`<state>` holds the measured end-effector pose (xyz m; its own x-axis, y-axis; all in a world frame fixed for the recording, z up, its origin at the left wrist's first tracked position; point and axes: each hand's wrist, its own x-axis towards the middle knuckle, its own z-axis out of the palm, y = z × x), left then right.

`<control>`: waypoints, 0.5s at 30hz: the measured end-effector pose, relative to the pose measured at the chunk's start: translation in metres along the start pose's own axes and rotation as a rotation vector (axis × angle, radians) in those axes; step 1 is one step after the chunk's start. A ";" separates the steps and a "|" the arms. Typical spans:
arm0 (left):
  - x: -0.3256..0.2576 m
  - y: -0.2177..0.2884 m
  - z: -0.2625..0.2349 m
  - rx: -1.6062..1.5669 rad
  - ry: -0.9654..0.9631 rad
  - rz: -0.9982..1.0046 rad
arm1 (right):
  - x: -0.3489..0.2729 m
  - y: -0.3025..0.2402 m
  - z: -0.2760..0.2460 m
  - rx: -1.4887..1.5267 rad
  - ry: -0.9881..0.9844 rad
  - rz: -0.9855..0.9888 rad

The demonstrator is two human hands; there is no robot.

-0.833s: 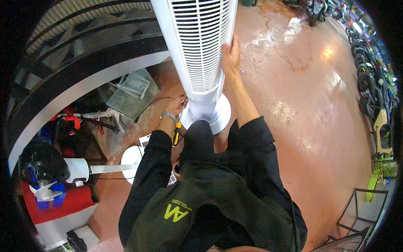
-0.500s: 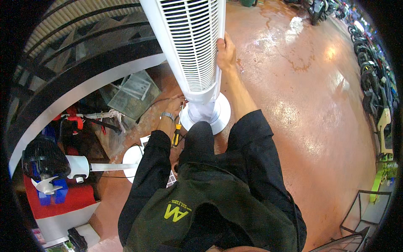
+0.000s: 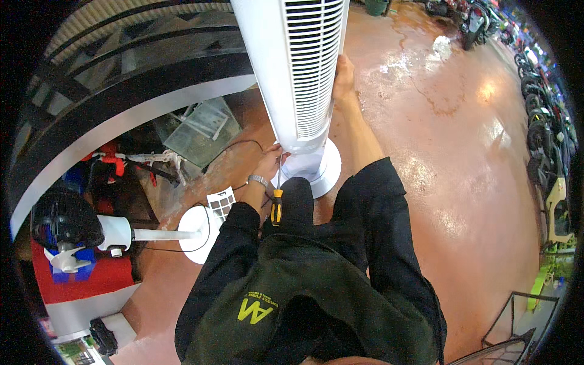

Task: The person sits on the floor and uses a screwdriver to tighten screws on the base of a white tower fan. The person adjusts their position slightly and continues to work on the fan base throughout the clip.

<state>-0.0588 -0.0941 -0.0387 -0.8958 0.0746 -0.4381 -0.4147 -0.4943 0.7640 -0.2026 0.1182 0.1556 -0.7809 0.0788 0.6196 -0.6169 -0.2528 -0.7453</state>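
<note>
A tall white tower fan (image 3: 266, 67) stands in front of me on its round white base (image 3: 332, 171), its slatted grille facing right of me. My right hand (image 3: 344, 79) grips the fan's right side, with the fingertips hidden behind the housing. Low at the fan's left, my left hand (image 3: 267, 163) is closed beside the foot of the column. From its fingers a screwdriver (image 3: 277, 208) hangs by the shaft, its yellow-and-black handle pointing toward me. The screwdriver's tip is hidden by the fingers. A dark cord runs past the left wrist.
To the left lies a white pedestal fan (image 3: 164, 235) with bare blades, near a white grid panel (image 3: 221, 203). Beyond are a dusty clear box (image 3: 204, 131) and a red stand (image 3: 109, 163). Motorcycles (image 3: 538, 121) line the far right; a black-framed rack (image 3: 523, 316) is near right.
The tower fan has turned, showing more of its plain left side and less grille. My right hand has slid further behind its edge. The screwdriver shows more fully below my left hand.
</note>
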 end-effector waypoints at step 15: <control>0.042 0.047 -0.026 0.228 -0.009 -0.137 | -0.088 -0.052 0.007 -0.374 0.320 0.145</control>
<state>-0.1118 -0.1362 -0.0338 -0.8298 0.1352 -0.5415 -0.5566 -0.2708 0.7854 -0.1007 0.1181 0.1414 -0.8159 0.3744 0.4406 -0.4471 0.0745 -0.8914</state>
